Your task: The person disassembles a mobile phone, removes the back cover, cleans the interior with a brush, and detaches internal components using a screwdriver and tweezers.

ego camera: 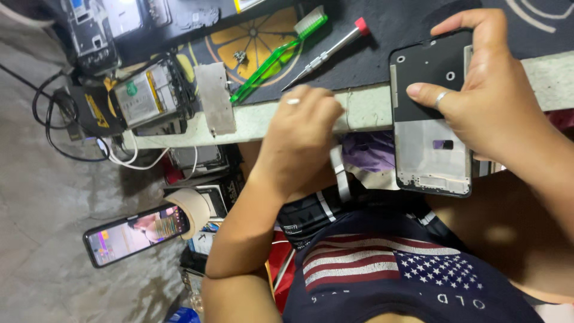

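Observation:
My right hand (490,96) grips a stripped phone frame (431,119), black at the top and bare silver metal lower down, holding it upright past the pale table edge (371,110). Thumb and fingers wrap around its upper half. My left hand (299,140) is curled into a fist just left of the frame, over the table edge, a ring on one finger. A pale strip (341,173) shows just below that fist; I cannot tell whether the hand holds it.
On the dark mat (388,36) lie a green toothbrush (281,54), a red-capped screwdriver (326,54) and small screws (240,57). Left of them are a metal plate (214,98), an opened phone showing its battery (149,96) and cables (60,119). A lit phone (134,234) lies on the concrete floor.

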